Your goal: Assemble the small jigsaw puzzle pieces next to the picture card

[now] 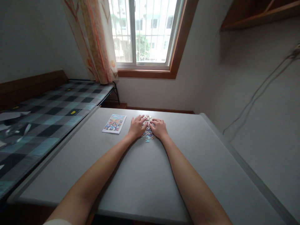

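Note:
A pile of small jigsaw puzzle pieces lies on the white table, between my two hands. My left hand rests at the pile's left side, palm down, with its fingers spread and pointing away from me. On the other side, my right hand touches the pile with its fingers loosely bent and somewhat apart. Neither hand visibly grips a piece. Some pieces are hidden under the fingers. One light blue puzzle piece sits at the near edge of the pile. Left of my left hand lies a colourful printed picture sheet.
The white table has raised edges on its left and right. Along its left side stands a bed with a checked cover. Beyond the far edge are a window and a patterned curtain. A cable hangs along the right wall.

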The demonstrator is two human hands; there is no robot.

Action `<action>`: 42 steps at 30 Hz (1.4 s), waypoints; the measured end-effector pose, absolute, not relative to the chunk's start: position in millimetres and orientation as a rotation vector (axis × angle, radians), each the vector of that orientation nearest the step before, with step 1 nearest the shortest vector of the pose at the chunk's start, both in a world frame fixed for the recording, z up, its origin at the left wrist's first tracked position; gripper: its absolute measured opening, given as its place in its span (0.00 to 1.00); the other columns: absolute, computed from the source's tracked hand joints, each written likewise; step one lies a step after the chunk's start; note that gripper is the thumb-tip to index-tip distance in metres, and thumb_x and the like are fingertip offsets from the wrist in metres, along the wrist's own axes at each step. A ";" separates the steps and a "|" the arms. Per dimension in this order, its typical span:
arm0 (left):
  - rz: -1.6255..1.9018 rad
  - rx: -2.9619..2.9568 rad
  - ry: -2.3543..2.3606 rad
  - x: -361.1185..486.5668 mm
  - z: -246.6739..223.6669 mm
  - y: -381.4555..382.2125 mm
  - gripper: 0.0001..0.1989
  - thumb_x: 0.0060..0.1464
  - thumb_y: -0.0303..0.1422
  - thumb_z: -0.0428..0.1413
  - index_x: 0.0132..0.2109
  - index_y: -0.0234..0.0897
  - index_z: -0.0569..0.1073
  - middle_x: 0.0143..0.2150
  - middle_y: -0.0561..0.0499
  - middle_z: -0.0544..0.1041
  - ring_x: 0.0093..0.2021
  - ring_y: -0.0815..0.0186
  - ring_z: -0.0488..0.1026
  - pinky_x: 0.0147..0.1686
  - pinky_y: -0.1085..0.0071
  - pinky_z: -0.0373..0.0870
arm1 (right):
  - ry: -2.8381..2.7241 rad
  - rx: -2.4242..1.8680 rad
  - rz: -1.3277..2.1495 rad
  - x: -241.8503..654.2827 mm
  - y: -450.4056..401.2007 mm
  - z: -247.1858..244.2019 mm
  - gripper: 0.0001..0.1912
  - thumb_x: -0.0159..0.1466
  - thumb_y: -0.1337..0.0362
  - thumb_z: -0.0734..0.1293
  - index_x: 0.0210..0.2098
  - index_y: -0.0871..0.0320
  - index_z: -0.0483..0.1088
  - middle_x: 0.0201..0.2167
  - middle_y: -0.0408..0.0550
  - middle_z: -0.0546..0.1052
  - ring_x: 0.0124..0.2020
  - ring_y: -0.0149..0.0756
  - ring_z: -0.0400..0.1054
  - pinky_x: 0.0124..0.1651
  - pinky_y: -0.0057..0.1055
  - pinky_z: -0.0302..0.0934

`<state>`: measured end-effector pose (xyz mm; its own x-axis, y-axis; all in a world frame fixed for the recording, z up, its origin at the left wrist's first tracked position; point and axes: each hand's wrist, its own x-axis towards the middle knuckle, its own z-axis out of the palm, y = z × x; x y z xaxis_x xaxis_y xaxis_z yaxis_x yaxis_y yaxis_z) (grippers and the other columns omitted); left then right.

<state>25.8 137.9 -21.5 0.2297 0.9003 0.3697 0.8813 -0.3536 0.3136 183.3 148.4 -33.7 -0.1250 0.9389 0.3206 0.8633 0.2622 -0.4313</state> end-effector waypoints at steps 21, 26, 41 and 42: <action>0.825 2.576 1.570 26.0 -25.1 133.5 0.13 0.62 0.40 0.49 0.45 0.43 0.76 0.52 0.50 0.76 0.57 0.59 0.66 0.65 0.48 0.45 | -1.924 -1.632 0.122 188.4 146.1 -36.9 0.15 0.62 0.68 0.60 0.42 0.61 0.77 0.47 0.56 0.74 0.49 0.44 0.64 0.54 0.36 0.57; 0.888 2.545 1.581 25.0 -23.4 134.1 0.09 0.60 0.35 0.51 0.40 0.41 0.76 0.47 0.50 0.78 0.51 0.61 0.70 0.63 0.54 0.51 | -1.819 -1.619 0.113 190.9 149.1 -38.9 0.17 0.61 0.70 0.59 0.42 0.63 0.77 0.42 0.56 0.76 0.45 0.43 0.66 0.53 0.36 0.58; 0.838 2.589 1.607 22.3 -28.0 135.9 0.12 0.59 0.34 0.52 0.45 0.45 0.79 0.49 0.50 0.78 0.51 0.59 0.68 0.59 0.55 0.56 | -2.043 -1.525 0.213 181.7 135.6 -30.2 0.21 0.66 0.63 0.59 0.57 0.54 0.68 0.50 0.48 0.76 0.51 0.44 0.60 0.53 0.40 0.54; 0.836 2.591 1.602 22.0 -28.3 136.4 0.12 0.59 0.34 0.52 0.45 0.45 0.79 0.49 0.50 0.78 0.51 0.59 0.68 0.59 0.55 0.56 | -2.065 -1.511 0.223 181.2 134.9 -29.8 0.22 0.66 0.63 0.59 0.58 0.54 0.67 0.50 0.48 0.76 0.51 0.45 0.60 0.53 0.40 0.54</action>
<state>22.0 136.4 -28.3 0.3457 0.8273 0.4428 0.8364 -0.4856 0.2542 181.2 134.9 -29.8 -0.2036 0.9174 0.3421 0.8232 0.3495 -0.4474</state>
